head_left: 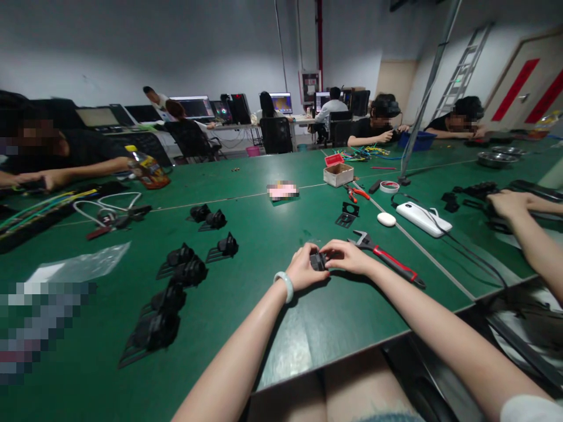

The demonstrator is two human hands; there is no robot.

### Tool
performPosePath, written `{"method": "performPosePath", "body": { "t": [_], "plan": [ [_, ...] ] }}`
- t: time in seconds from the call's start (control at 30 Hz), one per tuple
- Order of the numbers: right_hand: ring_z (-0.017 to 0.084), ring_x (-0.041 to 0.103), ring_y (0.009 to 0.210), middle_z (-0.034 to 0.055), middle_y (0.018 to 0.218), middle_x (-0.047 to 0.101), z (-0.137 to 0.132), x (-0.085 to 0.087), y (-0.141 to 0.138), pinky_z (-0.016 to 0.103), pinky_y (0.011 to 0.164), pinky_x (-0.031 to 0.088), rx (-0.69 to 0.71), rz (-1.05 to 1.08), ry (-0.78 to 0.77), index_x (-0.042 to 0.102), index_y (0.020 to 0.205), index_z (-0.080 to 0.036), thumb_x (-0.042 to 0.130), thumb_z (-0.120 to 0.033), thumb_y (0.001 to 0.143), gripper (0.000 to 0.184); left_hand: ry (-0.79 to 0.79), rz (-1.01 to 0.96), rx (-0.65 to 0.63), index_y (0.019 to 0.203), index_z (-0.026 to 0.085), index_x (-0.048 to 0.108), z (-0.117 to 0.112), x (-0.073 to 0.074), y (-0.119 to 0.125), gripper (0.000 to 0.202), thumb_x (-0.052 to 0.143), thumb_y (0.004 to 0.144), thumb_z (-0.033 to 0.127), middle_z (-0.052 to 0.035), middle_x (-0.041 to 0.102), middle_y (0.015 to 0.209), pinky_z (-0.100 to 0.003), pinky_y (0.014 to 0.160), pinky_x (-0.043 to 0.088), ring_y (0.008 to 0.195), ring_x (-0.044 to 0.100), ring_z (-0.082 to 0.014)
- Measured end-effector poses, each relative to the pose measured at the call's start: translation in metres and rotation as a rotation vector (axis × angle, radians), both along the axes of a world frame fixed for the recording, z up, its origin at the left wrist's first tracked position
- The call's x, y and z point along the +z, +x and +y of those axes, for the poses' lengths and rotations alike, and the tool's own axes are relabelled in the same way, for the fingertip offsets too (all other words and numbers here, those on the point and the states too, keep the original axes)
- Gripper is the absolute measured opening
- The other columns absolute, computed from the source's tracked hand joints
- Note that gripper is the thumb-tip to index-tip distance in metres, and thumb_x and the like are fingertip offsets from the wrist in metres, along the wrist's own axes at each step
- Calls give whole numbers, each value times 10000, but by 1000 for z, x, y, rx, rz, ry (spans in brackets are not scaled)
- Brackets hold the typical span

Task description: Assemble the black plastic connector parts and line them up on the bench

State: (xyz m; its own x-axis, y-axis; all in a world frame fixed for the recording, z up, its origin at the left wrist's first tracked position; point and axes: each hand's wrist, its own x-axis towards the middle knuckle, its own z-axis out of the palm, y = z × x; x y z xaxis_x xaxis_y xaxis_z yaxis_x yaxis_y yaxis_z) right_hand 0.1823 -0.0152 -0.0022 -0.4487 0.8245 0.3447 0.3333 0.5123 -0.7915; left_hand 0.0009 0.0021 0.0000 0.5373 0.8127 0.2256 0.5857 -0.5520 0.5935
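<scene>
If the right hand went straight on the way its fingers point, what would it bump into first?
The right hand would most likely meet the black part at its fingertips, then the left hand holding it. Any tiny gap is hard to judge.

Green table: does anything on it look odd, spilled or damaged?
No spill or damage stands out. The bracket beyond the wrench looks odd: its round hole is bare, unlike the black units at left.

Pale-green bangle point(288, 285), white sleeve point(532, 409)
</scene>
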Motion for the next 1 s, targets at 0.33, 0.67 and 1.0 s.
{"method": "performPosePath", "body": {
  "t": [0.33, 0.67, 1.0],
  "plan": [
    [164, 512, 867, 58, 915, 562, 2, -5, 0, 299, 772, 398, -19, -50, 13, 576, 971, -162, 575, -281, 719, 279, 16, 1, -11, 946, 190, 424, -1, -2, 0, 517, 647, 528, 396, -28, 493, 885, -318, 709, 399, 815, 481, -191],
    [152, 513, 840, 55, 900, 573, 6, -9, 0, 281, 761, 392, -18, -74, 16, 578, 959, -154, 532, -289, 754, 250, 40, 1, -15, 943, 195, 422, 2, -5, 0, 498, 638, 537, 385, -15, 482, 856, -306, 689, 392, 778, 471, -177],
    [149, 512, 820, 51, 882, 571, 6, -8, 0, 276, 738, 396, -13, -101, 27, 577, 946, -153, 519, -290, 763, 236, 51, -5, -21, 937, 198, 409, 3, -7, -1, 496, 641, 536, 376, -15, 484, 868, -310, 700, 395, 795, 472, -181]
  ]
}}
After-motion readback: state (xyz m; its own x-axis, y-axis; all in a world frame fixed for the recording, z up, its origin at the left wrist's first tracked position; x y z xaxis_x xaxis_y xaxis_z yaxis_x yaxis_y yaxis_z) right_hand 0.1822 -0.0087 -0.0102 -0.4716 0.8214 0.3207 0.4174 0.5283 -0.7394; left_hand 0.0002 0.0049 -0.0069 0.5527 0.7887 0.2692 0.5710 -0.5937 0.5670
